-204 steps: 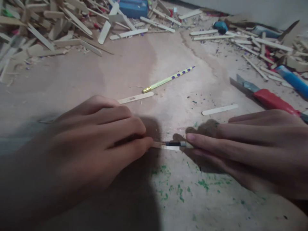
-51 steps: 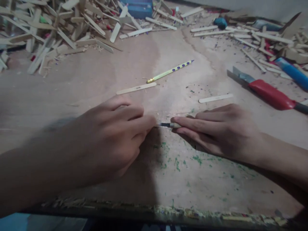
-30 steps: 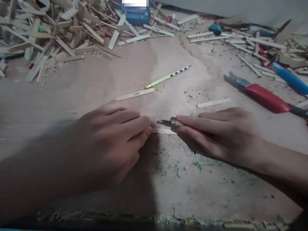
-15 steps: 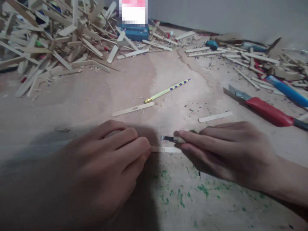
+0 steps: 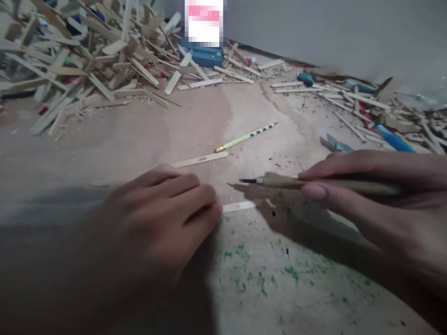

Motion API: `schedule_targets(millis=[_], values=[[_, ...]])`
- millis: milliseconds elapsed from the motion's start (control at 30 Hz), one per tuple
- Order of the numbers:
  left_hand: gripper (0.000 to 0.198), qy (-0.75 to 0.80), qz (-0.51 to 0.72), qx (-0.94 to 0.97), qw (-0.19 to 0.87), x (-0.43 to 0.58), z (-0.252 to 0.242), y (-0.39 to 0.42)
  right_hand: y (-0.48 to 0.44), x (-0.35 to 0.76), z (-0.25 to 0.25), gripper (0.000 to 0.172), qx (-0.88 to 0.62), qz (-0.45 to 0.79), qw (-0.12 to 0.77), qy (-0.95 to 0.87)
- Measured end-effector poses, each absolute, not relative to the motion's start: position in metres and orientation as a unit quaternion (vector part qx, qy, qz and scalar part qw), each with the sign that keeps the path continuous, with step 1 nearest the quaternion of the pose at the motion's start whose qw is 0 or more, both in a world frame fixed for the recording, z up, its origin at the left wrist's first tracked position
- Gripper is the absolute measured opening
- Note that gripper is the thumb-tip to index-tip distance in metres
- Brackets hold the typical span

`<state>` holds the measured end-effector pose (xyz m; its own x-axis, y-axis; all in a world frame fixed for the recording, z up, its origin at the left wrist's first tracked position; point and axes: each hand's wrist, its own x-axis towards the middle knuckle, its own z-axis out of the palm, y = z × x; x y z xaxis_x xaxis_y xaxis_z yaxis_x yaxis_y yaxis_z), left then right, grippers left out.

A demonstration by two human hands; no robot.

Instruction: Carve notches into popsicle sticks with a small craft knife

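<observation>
My left hand [image 5: 171, 209] is closed on the near end of a popsicle stick [image 5: 239, 206] lying on the table; its fingertips are hidden from me. A faint pencil mark shows on the bare part of that stick. Between thumb and fingers my right hand [image 5: 377, 195] grips a carving knife [image 5: 282, 181] with a wooden handle and a thin dark blade. The blade points left and is held above the stick, apart from it. Behind my left hand lies another popsicle stick [image 5: 206, 159] with a dark mark on it.
A yellow pencil with purple dots [image 5: 247, 137] lies beyond the sticks. Heaped popsicle sticks [image 5: 115, 60] fill the far left, beside a blue box [image 5: 204, 56]. At right are sticks, scraps, pliers-like metal jaws [image 5: 335, 143] and a blue handle [image 5: 394, 138]. Green specks dot the table [image 5: 251, 298].
My right hand has lifted and drawn back to the right with the carving knife, showing more of its handle. It now covers the red-handled tool. The view has shifted slightly.
</observation>
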<state>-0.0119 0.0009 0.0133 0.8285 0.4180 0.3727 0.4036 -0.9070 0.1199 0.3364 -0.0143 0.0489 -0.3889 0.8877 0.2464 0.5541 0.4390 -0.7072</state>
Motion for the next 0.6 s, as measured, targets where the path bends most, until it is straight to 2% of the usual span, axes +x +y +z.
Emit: schedule_targets(millis=[100,167,367,433,500,600], values=[[0.041,0.224,0.2,0.954,0.011,-0.017,0.015,0.007,-0.002,0.319,0.065,0.043,-0.466,0.295,0.322,-0.769],[0.043,0.226,0.201,0.953,0.014,-0.017,0.014,0.009,0.005,0.305,0.076,0.049,-0.475,0.316,0.327,-0.754],[0.036,0.249,0.207,0.946,-0.003,-0.016,0.009,0.019,0.029,0.274,0.095,0.04,-0.528,0.381,0.371,-0.662],[0.034,0.257,0.205,0.944,-0.014,-0.019,0.011,0.024,0.04,0.27,0.095,0.037,-0.51,0.365,0.413,-0.66],[0.033,0.286,0.214,0.934,-0.016,-0.022,0.013,0.027,0.05,0.268,0.09,0.043,-0.476,0.364,0.441,-0.668],[0.034,0.323,0.229,0.918,-0.014,-0.025,0.015,0.031,0.058,0.266,0.08,0.038,-0.43,0.417,0.438,-0.67]])
